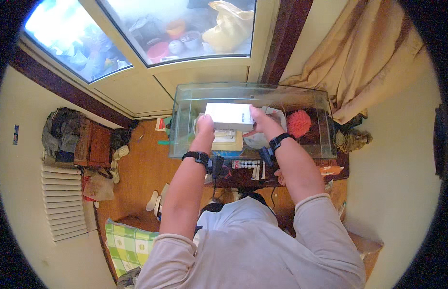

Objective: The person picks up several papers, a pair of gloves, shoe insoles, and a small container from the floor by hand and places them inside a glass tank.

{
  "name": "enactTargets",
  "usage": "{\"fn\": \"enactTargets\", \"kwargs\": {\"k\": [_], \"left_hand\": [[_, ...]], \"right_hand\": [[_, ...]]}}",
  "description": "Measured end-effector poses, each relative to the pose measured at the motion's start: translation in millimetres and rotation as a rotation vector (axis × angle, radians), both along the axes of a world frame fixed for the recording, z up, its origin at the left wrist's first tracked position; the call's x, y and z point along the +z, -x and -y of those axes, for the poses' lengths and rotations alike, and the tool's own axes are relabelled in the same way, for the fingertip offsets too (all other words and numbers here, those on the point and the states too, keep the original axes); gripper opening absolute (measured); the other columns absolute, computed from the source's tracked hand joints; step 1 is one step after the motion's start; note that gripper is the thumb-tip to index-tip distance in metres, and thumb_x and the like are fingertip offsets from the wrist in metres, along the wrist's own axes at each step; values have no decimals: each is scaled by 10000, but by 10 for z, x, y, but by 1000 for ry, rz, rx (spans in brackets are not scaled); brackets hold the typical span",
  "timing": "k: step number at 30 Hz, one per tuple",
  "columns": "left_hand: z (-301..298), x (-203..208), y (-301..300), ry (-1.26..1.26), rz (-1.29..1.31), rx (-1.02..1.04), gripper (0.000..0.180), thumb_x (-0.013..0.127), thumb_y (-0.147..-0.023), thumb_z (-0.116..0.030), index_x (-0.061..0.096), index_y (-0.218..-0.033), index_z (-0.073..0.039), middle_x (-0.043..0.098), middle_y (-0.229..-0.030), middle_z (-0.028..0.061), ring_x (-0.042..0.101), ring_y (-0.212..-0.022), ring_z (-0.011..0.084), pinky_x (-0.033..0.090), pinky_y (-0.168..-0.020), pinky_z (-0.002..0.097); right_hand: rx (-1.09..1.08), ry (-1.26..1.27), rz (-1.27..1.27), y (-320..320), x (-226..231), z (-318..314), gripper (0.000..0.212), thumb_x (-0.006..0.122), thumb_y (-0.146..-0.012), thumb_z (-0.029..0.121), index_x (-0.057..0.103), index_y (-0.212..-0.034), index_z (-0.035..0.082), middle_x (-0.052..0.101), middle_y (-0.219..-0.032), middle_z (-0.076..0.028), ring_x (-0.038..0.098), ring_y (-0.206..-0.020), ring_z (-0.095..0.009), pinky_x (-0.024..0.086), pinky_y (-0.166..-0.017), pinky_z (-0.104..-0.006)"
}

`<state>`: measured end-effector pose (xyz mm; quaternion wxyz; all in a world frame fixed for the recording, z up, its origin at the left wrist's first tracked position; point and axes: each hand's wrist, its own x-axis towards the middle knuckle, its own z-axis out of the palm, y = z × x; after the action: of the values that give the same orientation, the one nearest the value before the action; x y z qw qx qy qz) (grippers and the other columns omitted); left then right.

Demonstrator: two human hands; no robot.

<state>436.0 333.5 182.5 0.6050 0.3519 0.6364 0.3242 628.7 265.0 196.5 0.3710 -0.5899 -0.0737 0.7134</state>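
Observation:
A white rectangular box [228,114] with small dark print is held between both my hands, above a clear glass-topped table [185,96]. My left hand [205,125] grips its left end, and my right hand [258,119] grips the right end. Each wrist wears a black strap with a small dark device. Under the glass, a white plastic bag [259,139] lies partly behind my right hand. Beside the bag is a fluffy coral-pink ball [298,123]. A yellowish flat item [228,144] shows just below the box.
Small white packets [256,172] and an orange packet [331,170] lie along the table's lower shelf. A golden figurine [359,140] stands at the right. Beige curtains [368,53] hang close to the table's far right corner. Left are a wooden cabinet [92,143], slippers [152,201] and a green checked cushion [130,245].

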Motion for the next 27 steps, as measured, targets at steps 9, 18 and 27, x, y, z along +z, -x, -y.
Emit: {"fn": "enactTargets", "kwargs": {"k": [9,18,27], "left_hand": [[-573,-946,254,293,-165,48,319,376,-747,-79,518,-1025,-10,548,-1003,149,557,-872,268,451,-687,398],[-813,-1517,236,501,-25,176,306,430,-755,-49,500,-1050,-2,558,-1004,134,551,-884,279,436,-731,428],[-1075,-1980,-196,398,-344,155,322,430,-735,-42,488,-1050,-6,571,-943,137,568,-817,278,447,-697,365]], "right_hand": [[147,71,-56,153,-415,-495,534,180,-871,487,328,-1235,125,365,-1254,-139,339,-1122,-401,310,-784,-662],[81,117,141,241,-1352,-896,377,344,-881,321,349,-1183,95,460,-1137,-125,443,-1035,-329,341,-771,-639],[75,63,139,-21,-2881,-1032,325,385,-835,250,374,-1139,135,492,-1066,-65,493,-939,-265,406,-685,-534]]}}
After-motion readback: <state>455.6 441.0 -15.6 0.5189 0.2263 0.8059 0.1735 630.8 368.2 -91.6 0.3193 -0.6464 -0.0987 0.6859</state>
